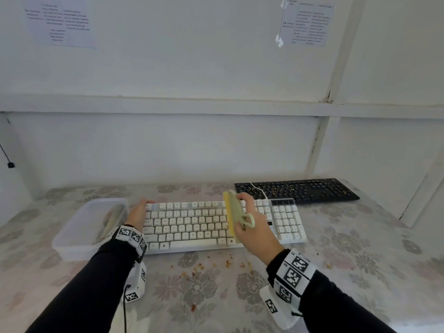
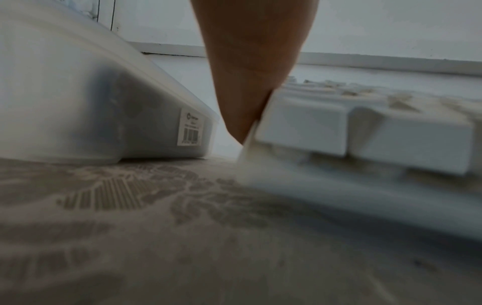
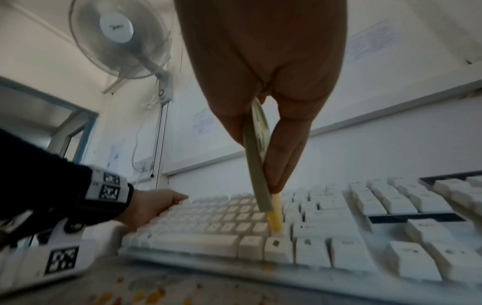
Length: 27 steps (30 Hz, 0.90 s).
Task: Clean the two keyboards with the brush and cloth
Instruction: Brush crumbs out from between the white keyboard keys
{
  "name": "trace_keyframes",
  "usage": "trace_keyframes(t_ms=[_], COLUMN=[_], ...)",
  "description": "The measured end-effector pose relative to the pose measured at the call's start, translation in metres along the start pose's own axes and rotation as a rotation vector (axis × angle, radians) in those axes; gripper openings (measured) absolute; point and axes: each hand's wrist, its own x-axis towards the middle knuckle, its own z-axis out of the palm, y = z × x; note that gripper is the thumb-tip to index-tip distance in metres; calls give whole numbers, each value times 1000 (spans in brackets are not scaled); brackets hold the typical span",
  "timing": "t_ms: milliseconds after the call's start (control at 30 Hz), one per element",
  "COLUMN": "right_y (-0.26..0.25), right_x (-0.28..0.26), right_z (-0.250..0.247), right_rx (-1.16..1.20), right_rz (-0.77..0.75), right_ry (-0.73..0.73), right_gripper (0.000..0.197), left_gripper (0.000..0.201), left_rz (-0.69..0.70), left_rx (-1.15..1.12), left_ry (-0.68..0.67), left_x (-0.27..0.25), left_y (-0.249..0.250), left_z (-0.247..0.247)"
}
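Brush (image 1: 232, 216) is gripped by right hand (image 1: 254, 230), lengthwise across white keyboard (image 1: 192, 227), whose left end is steadied by flat-fingered left hand (image 1: 138, 213).

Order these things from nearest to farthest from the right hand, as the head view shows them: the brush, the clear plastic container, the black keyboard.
1. The brush: held in the right hand itself, over the white keyboard.
2. The black keyboard: behind and to the right, near the wall.
3. The clear plastic container: far left, beyond the left hand.
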Motion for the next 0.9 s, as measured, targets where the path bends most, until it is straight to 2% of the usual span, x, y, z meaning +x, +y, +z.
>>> trace_keyframes(t_ms=[100, 200, 267, 300, 400, 467, 700, 767, 833, 900], right_y=[3, 4, -1, -4, -13, -15, -10, -14, -18, -19], right_x=[-3, -7, -5, -4, 0, 1, -5, -2, 0, 1], right_z=[6, 0, -6, -9, -5, 4, 5, 1, 3, 8], right_rx=[-38, -46, -56, -47, 26, 44, -150, -134, -64, -14], right_rz=[35, 184, 257, 256, 87, 42, 204, 194, 125, 62], right_ry=[-69, -146, -143, -114, -3, -2, -139, -72, 16, 42], right_gripper=[45, 42, 45, 46, 42, 40, 42, 43, 42, 40], left_gripper=[38, 37, 38, 38, 38, 37, 37, 39, 39, 36], left_rz=[-10, -9, -11, -17, -23, -39, -69, -69, -65, -56], left_rx=[39, 77, 92, 99, 110, 107, 115, 142, 160, 180], left_ry=[-18, -34, -47, -54, -62, -69, -90, -100, -107, -104], left_x=[6, 7, 7, 8, 7, 7, 18, 20, 21, 22], left_y=[-1, -1, 0, 0, 1, 2, -3, -3, -1, 0], left_z=[-2, -4, -4, -4, -5, -7, -12, -12, -10, -8])
